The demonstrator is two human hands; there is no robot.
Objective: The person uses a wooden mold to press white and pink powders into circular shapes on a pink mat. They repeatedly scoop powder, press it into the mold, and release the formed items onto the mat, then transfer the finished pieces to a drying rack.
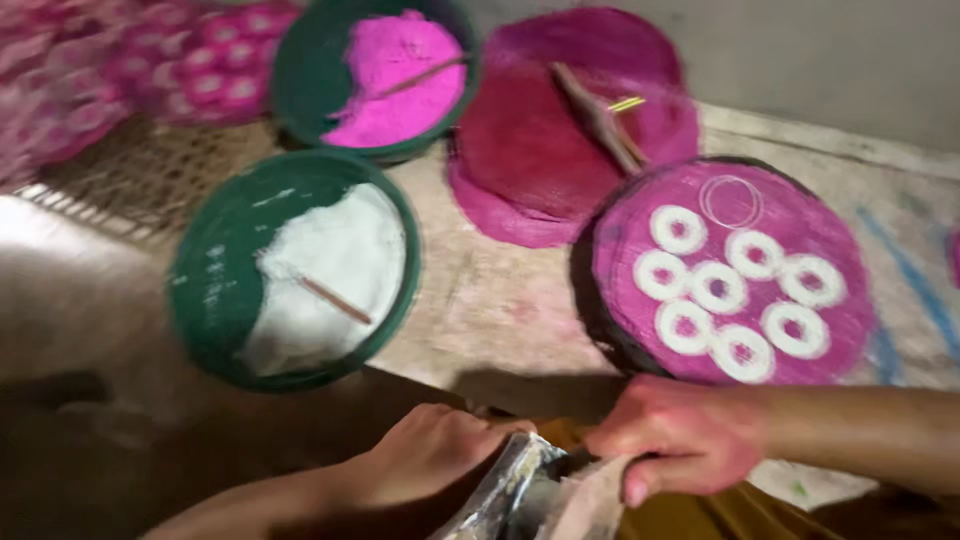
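Low in the picture, my left hand (430,455) and my right hand (672,435) both grip a crumpled, shiny plastic bag (525,495) near my lap. The right hand is stained pink. Just beyond it lies a round pink disc (735,270) patterned with several white rings and one thin outlined ring. A green bowl of white powder (295,270) with a thin stick in it sits left of centre. Farther back stands a green bowl of pink powder (385,75), also with a stick.
A stack of plain magenta discs (560,130) with a brush lying on it is at the back centre. Finished pink discs with white rings (200,60) lie at the far left on a woven mat (150,180). The floor is stained, dusty concrete.
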